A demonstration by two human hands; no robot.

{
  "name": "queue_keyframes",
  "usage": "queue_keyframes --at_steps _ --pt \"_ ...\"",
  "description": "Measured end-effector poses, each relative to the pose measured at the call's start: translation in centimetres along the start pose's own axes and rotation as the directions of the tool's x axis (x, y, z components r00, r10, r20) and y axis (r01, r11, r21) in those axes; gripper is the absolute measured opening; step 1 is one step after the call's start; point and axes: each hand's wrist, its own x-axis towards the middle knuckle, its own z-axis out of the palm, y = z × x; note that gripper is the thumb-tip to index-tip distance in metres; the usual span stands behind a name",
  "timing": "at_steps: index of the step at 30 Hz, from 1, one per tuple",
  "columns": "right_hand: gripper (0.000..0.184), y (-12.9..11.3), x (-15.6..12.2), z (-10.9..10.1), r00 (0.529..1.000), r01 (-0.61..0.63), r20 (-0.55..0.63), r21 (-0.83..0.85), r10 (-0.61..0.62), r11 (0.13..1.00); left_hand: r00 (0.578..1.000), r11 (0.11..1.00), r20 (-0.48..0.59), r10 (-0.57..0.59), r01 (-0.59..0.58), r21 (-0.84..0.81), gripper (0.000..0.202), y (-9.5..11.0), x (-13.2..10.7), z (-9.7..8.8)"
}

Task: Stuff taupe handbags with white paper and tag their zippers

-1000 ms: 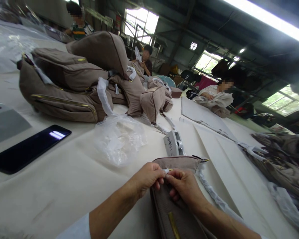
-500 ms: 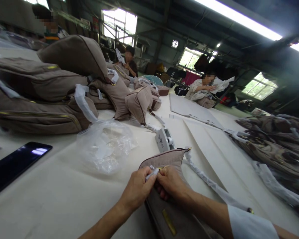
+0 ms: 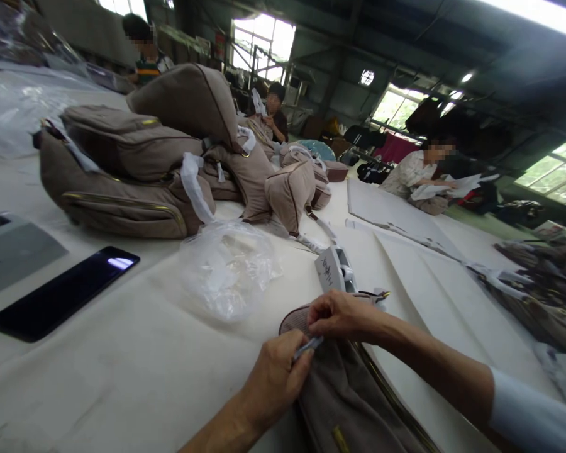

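Note:
A taupe bag point(image 3: 346, 396) with gold trim lies on the white table in front of me. My left hand point(image 3: 276, 377) is closed, pinching a small pale strip point(image 3: 307, 346) at the bag's near edge. My right hand point(image 3: 342, 314) is closed on the bag's top rim, a little farther from me. A thin wrapped strap leaves the bag's far corner point(image 3: 380, 294). A small white tape dispenser point(image 3: 332, 269) stands just behind my right hand.
A crumpled clear plastic bag point(image 3: 226, 267) lies left of the hands. A dark phone point(image 3: 63, 292) and a grey card point(image 3: 9, 251) lie far left. Several taupe bags point(image 3: 136, 163) are piled behind. White sheets point(image 3: 396, 217) cover the table's right. Three people sit at the far side.
My hands have parted: the right one went up to the bag's top rim, the left one stayed low with the pale strip. The camera view swung to the left.

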Motion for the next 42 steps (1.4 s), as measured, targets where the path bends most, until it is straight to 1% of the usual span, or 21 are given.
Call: queue_keyframes --at_steps 2,4,7,10,12,15,17,19,22,24,25,26,28,29,31,32,34,36,38,40,42 --pt "0.01 -0.1 -0.2 0.5 0.996 0.037 -0.078 -0.001 -0.037 0.999 0.995 0.989 0.017 -0.103 0.104 -0.107 0.021 0.1 0.3 -0.3" --pt "0.009 -0.2 -1.0 1.4 0.969 0.132 -0.207 -0.036 -0.137 0.991 0.962 0.911 0.099 -0.256 0.274 -0.308 0.023 0.2 0.6 -0.5" --pt "0.014 0.4 -2.2 3.4 0.889 0.267 -0.358 -0.099 -0.284 0.959 0.879 0.634 0.24 -0.412 0.466 -0.617 0.025 0.1 1.0 -0.4" --pt "0.023 1.8 -3.1 5.2 0.82 0.365 -0.397 -0.192 -0.412 0.911 0.825 0.357 0.324 -0.464 0.508 -0.784 0.021 -0.1 1.1 0.2" --pt "0.024 2.8 -3.5 6.1 0.768 0.425 -0.371 -0.316 -0.522 0.848 0.801 0.255 0.366 -0.474 0.522 -0.814 0.02 -0.3 1.0 0.5" --pt "0.027 3.7 -3.5 7.4 0.671 0.484 -0.294 -0.522 -0.681 0.702 0.779 0.194 0.391 -0.491 0.535 -0.823 0.019 -0.8 0.8 0.7" --pt "0.033 3.7 -3.4 8.2 0.603 0.448 -0.268 -0.666 -0.751 0.596 0.768 0.164 0.4 -0.5 0.537 -0.827 0.018 -1.1 0.7 0.7" --pt "0.035 3.3 -3.6 9.0 0.593 0.362 -0.25 -0.766 -0.766 0.531 0.763 0.163 0.397 -0.511 0.539 -0.826 0.017 -1.3 0.5 0.5" --pt "0.032 3.4 -5.1 9.4 0.566 0.393 -0.182 -0.798 -0.804 0.457 0.785 0.242 0.345 -0.514 0.519 -0.82 0.02 -1.6 0.2 0.2" --pt "0.031 5.1 -7.1 8.9 0.532 0.429 -0.178 -0.786 -0.828 0.445 0.817 0.336 0.292 -0.497 0.492 -0.803 0.024 -1.6 -0.1 0.0" --pt "0.032 6.5 -8.2 8.6 0.548 0.392 -0.236 -0.775 -0.802 0.496 0.832 0.387 0.27 -0.485 0.481 -0.787 0.025 -1.5 -0.1 -0.1" --pt "0.036 8.1 -9.4 8.2 0.602 0.291 -0.352 -0.739 -0.717 0.607 0.844 0.436 0.254 -0.473 0.475 -0.765 0.025 -1.4 -0.2 -0.3" --pt "0.045 11.7 -11.2 7.6 0.723 -0.003 -0.599 -0.501 -0.344 0.865 0.859 0.515 0.235 -0.456 0.469 -0.718 0.024 -1.1 -0.2 -0.5" --pt "0.05 13.4 -11.8 7.5 0.773 -0.133 -0.626 -0.318 -0.103 0.939 0.864 0.551 0.23 -0.448 0.469 -0.69 0.023 -0.9 -0.1 -0.6" --pt "0.059 15.6 -12.3 7.5 0.854 -0.258 -0.459 0.032 0.244 0.966 0.87 0.645 0.226 -0.437 0.479 -0.595 0.022 -0.3 0.1 -1.0" --pt "0.06 16.1 -12.3 7.7 0.894 -0.262 -0.328 0.166 0.304 0.951 0.876 0.708 0.217 -0.43 0.477 -0.521 0.024 0.1 0.3 -1.2" --pt "0.059 15.8 -12.0 7.9 0.944 -0.21 -0.178 0.327 0.279 0.921 0.914 0.868 0.152 -0.376 0.405 -0.288 0.028 0.9 0.6 -1.7" --pt "0.058 14.3 -11.7 7.9 0.958 -0.164 -0.166 0.358 0.235 0.919 0.967 0.968 0.043 -0.252 0.252 0.004 0.029 1.8 0.9 -2.2" --pt "0.06 12.7 -11.8 7.6 0.958 -0.164 -0.169 0.333 0.23 0.929 0.995 0.962 -0.01 -0.098 0.097 0.255 0.026 2.5 1.3 -2.3" --pt "0.064 12.0 -12.4 7.4 0.967 -0.15 -0.156 0.305 0.204 0.941 0.999 0.907 0.046 0.006 -0.024 0.421 0.021 2.9 1.7 -1.9" --pt "0.064 12.8 -14.0 7.6 0.959 -0.134 -0.208 0.267 0.193 0.954 0.989 0.817 0.122 0.079 -0.135 0.561 0.023 2.9 2.1 -1.3"
